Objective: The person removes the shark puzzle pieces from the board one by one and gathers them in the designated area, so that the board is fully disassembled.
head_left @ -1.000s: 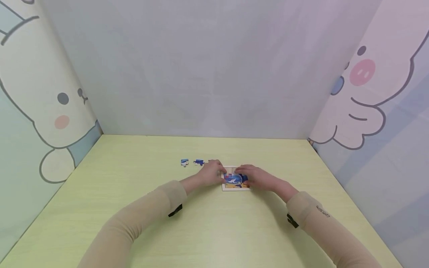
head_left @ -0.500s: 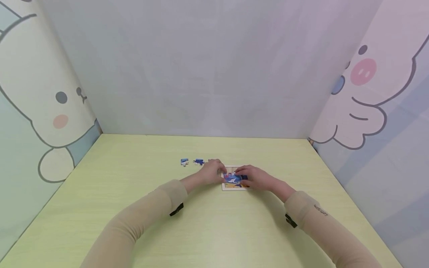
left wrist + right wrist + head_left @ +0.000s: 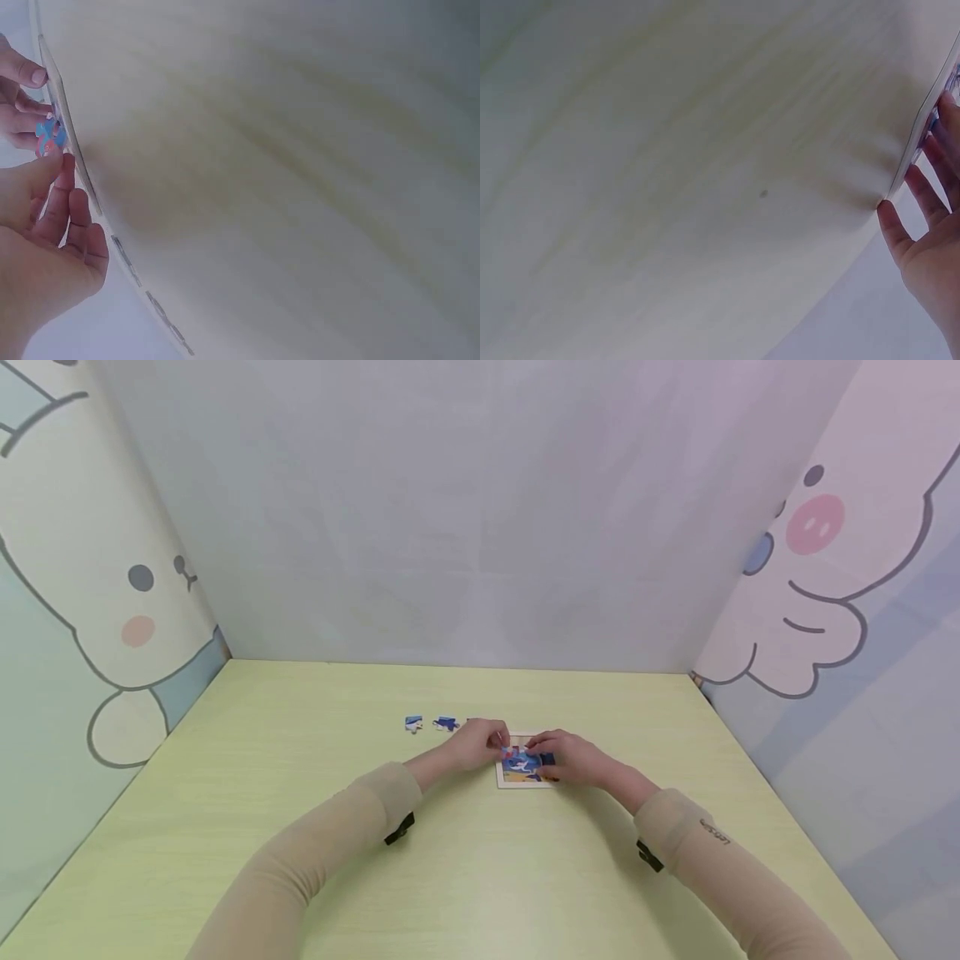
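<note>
Left hand (image 3: 471, 746): fingertips drawn together since half a second ago, when they were parted, now at the frame's 10 o'clock.
Grip: narrow, and a red-and-blue puzzle piece (image 3: 49, 135) is pinched between thumb and finger!
Piece: held at the frame's 10 o'clock; whether it is clear of the board cannot be told.
Right hand (image 3: 581, 758): thumb and fingers spread wide, rested on the frame (image 3: 521, 785) at 3 o'clock.
Loose pieces (image 3: 413, 724): strewn towards 10 o'clock of the frame, one partly hidden by the left hand.

Left grip (image 3: 474, 746) narrowed, now seemingly pinching red-and-blue puzzle piece (image 3: 50, 136).
</note>
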